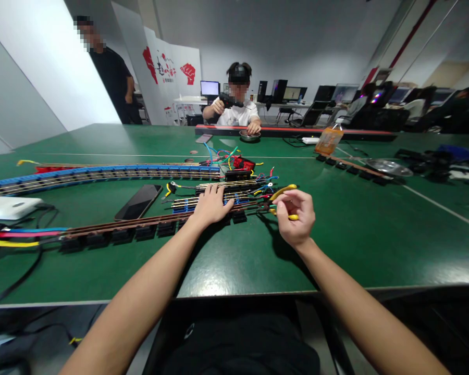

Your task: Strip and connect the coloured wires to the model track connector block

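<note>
My left hand (211, 205) lies flat, fingers stretched, pressing on a brown model rail track (140, 225) with black sleepers on the green table (375, 234). My right hand (296, 214) is closed round yellow-handled pliers (283, 191), whose tip points left at the track's end among coloured wires (234, 156). Short blue-and-brown track pieces (183, 204) lie just past my left fingers.
A long blue curved track (101, 174) runs across the left. A black phone (138, 202) lies beside it, a white box (10, 207) at far left. An orange bottle (329, 139) and metal dish (389, 166) stand right. One person sits opposite; another stands back left.
</note>
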### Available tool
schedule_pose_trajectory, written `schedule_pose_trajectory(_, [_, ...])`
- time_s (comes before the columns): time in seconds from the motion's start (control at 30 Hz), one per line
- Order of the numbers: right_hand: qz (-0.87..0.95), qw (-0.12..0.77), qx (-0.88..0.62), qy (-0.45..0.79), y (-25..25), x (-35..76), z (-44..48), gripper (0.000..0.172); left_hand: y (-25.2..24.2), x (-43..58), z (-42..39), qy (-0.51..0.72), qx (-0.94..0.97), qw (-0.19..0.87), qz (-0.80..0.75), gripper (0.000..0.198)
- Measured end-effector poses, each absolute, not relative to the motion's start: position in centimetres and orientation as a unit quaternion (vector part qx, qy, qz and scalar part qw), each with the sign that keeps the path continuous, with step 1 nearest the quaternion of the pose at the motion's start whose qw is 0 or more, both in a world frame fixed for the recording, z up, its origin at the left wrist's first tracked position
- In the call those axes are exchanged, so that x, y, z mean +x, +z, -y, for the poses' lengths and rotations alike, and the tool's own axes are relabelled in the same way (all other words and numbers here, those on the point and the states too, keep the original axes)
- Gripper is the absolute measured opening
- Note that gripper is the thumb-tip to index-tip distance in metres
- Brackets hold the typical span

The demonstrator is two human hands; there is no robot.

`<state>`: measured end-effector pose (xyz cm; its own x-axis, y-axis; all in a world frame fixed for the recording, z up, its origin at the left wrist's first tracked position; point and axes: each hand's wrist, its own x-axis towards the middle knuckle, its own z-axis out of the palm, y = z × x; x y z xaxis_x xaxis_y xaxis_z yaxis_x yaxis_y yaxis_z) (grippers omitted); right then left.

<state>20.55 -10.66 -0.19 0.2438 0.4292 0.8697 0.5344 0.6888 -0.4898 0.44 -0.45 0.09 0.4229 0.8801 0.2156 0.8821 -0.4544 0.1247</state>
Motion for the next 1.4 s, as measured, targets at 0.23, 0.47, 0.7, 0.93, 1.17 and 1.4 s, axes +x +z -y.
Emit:
schedule_pose_trajectory(0.23, [0.757, 0.511, -0.401, -0.073, -0.1, 20.5, 11.6, 0.020, 0.1, 0.4, 0.5, -0.122, -0.845, 0.011, 0.520, 0.062])
schedule_pose_trajectory(0.47, [0.768, 0.469, -0.406, -0.160, -0.7, 20.6, 11.6, 0.038, 0.0, 0.4, 0.5, -0.124, -0.845, 0.011, 0.521, 0.062])
schedule_pose_trajectory(0.7, [0.818, 0.373, -0.387, -0.206, -0.4, 20.3, 11.7, 0.047, 0.1, 0.4, 0.7, -0.129, -0.844, 0.011, 0.520, 0.062])
schedule_pose_trajectory(0.93, [0.785, 0.424, -0.441, -0.095, -0.4, 20.7, 11.7, 0.053, 0.1, 0.4, 0.6, -0.128, -0.843, 0.002, 0.522, 0.060])
schedule_pose_trajectory(1.17, [0.694, 0.526, -0.488, 0.053, -0.3, 22.0, 11.5, 0.051, 0.0, 0.4, 0.4, -0.132, -0.841, -0.006, 0.524, 0.060])
schedule_pose_trajectory(1.4, [0.658, 0.579, -0.477, 0.060, 0.3, 22.6, 11.3, 0.046, 0.0, 0.3, 0.4, -0.128, -0.841, -0.004, 0.525, 0.060])
